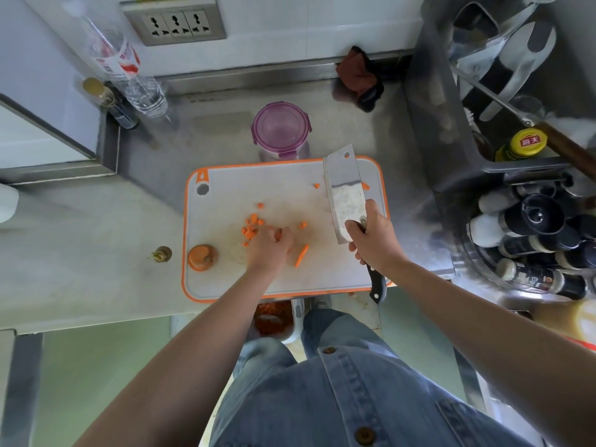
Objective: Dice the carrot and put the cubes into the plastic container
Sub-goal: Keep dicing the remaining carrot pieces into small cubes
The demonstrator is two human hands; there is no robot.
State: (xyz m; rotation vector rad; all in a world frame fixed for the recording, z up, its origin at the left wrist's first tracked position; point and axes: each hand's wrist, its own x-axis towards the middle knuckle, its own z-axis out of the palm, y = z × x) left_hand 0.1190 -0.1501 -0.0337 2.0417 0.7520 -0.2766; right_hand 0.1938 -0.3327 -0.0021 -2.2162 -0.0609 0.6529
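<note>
Gathering cubes (pixel 250 233) | left hand (pixel 269 245) fingers curled on them | right hand (pixel 375 241) clamped on cleaver (pixel 343 195) handle | carrot strip (pixel 301 255) just right of left hand, long axis near-far | lidded plastic container (pixel 280 132) far of both.

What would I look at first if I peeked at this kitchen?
The big cleaver, gripped by the right hand at the right side of the orange-rimmed cutting board. Next, the bright carrot cubes mid-board, where the left hand curls over some. Behind the board stands the purple-lidded plastic container.
</note>
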